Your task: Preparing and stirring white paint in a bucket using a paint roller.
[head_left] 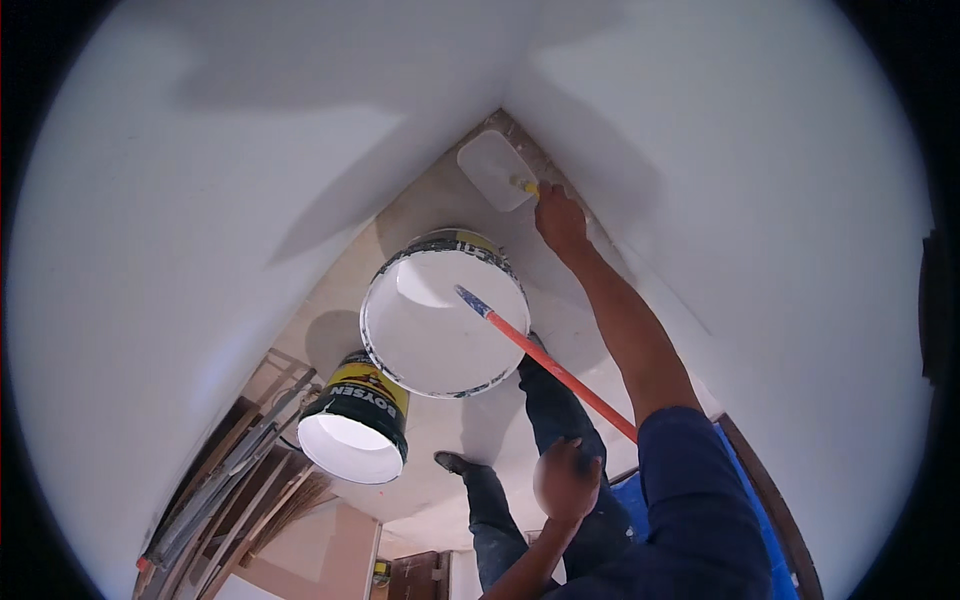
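Note:
My right hand (562, 218) reaches far out toward the corner, closed on a small tool with a yellow handle (529, 187). The tool's far end lies over a whitish rectangular container (490, 165) on the floor; its kind is too small to make out. My left hand (568, 482) hangs in front of my leg with its fingers curled, partly blurred; what it holds, if anything, is unclear. Between my hands and the corner stands a large bucket (430, 340) of white paint. A red-orange pole (565, 378) slants across it, its blue-grey tip over the paint, its other end passing behind my right arm.
A smaller dark green and yellow bucket (365, 400) with a white inside stands left of the large one. Wood and metal strips (235, 480) lean at the lower left. Pale walls (230, 200) meet at the far corner. Blue sheeting (640, 505) lies at lower right.

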`<state>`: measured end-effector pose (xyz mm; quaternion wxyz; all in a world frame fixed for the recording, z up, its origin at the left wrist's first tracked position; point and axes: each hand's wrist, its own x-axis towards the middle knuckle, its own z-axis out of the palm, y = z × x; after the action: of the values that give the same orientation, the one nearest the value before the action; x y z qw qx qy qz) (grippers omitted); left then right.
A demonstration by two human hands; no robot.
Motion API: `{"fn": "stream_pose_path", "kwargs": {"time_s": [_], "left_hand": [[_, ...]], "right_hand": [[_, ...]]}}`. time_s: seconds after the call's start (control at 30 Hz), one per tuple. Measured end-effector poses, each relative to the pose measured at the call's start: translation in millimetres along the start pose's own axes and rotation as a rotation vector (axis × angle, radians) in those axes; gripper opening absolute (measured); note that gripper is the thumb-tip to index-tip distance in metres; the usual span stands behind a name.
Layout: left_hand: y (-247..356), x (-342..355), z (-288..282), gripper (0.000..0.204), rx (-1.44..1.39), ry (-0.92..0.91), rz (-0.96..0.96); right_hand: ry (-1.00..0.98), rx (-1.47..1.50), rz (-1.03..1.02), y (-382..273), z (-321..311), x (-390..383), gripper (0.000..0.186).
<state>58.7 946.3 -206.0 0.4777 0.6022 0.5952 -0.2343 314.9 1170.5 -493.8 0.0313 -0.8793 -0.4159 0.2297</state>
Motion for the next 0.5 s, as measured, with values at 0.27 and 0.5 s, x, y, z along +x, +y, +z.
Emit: {"fn": "stream_pose_path", "kwargs": {"time_s": [0.27,0.5], "left_hand": [[-5,-7,15,0.048,-0.031,0.014,0.036],[-7,-11,14,0.049,-0.015,-0.029,0.0]], "right_hand": [[-0.117,-0.08,-0.103,51,-1,-48,0.021],[-0.093,-0.08,-0.061,50,-13,-58,0.018]]}}
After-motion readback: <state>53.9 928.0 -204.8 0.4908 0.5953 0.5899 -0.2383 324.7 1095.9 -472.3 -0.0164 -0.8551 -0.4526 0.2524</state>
